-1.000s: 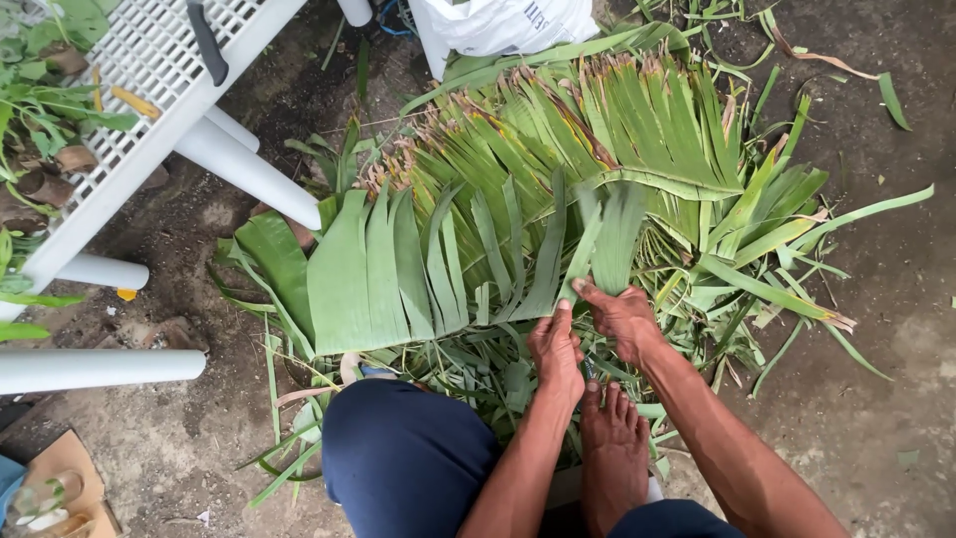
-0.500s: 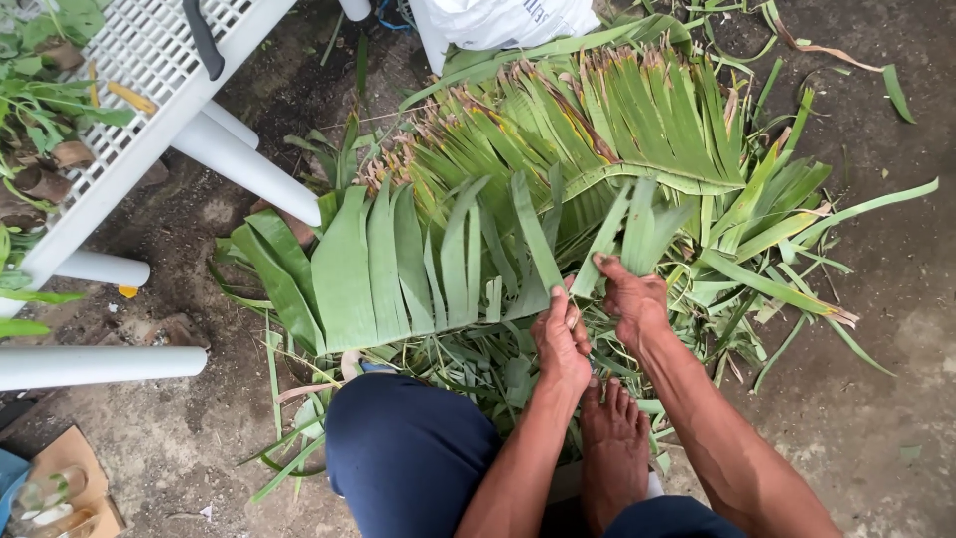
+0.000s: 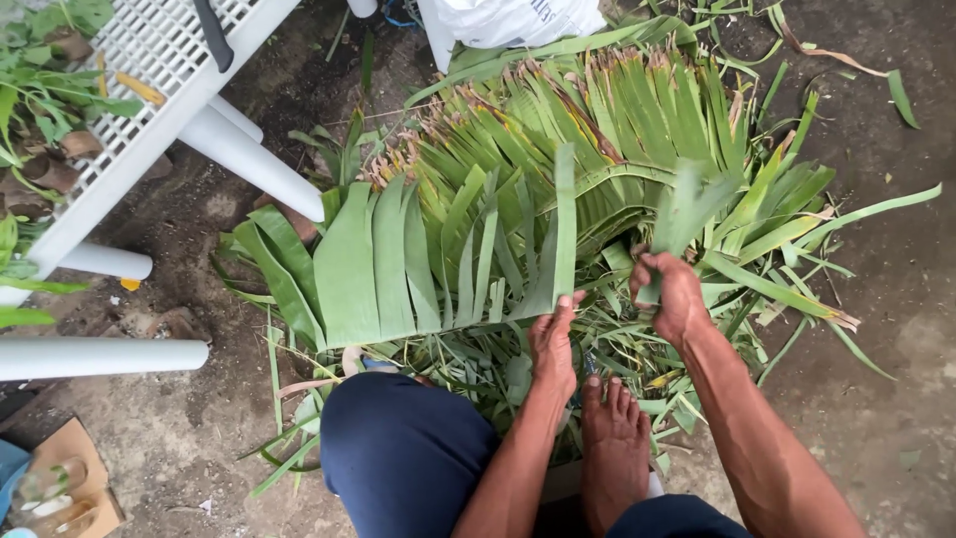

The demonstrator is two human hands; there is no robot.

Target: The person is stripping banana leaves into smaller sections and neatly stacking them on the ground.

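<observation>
A large green leaf (image 3: 558, 189), split into many long strips, lies spread on the ground in front of me. My left hand (image 3: 554, 339) pinches the lower end of one narrow strip (image 3: 565, 224) that stands up from the leaf. My right hand (image 3: 673, 295) grips the base of another strip (image 3: 687, 204), which is lifted and blurred. A broad uncut section of leaf (image 3: 349, 269) lies to the left. My bare foot (image 3: 615, 438) rests on the leaf scraps below my hands.
A white plastic chair (image 3: 149, 130) lies tipped at the left with a dark knife (image 3: 214, 35) on its slatted seat. A white bag (image 3: 518, 18) sits at the top. A cardboard box with glass jars (image 3: 55, 488) is at bottom left. Bare soil lies at the right.
Both hands have drawn apart and pulled strips loose from the leaf: the left raised a narrow strip upright, the right swung another strip up to the right.
</observation>
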